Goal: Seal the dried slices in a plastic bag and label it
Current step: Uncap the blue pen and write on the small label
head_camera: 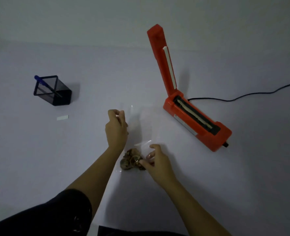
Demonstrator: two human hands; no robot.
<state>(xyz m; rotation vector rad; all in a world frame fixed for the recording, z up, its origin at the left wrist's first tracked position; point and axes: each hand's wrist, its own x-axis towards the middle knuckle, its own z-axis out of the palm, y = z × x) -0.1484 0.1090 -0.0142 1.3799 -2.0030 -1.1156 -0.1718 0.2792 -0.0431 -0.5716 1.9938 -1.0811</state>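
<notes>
Left hand (pixel 116 129) pinches the clear plastic bag (pixel 140 126) at its far edge. Right hand (pixel 158 161) grips it beside the dried slices (pixel 130 160).

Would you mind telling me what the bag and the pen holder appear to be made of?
Bag: thin clear plastic film, glossy; the table shows through and its edges glint. Pen holder: probably black metal mesh, matte; fine see-through grid walls.

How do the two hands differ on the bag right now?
The left hand pinches the plastic bag at its far, empty end; the right hand grips its near end beside the dried slices. The left hand reaches farther forward than the right hand. Both hold the same bag.
</notes>
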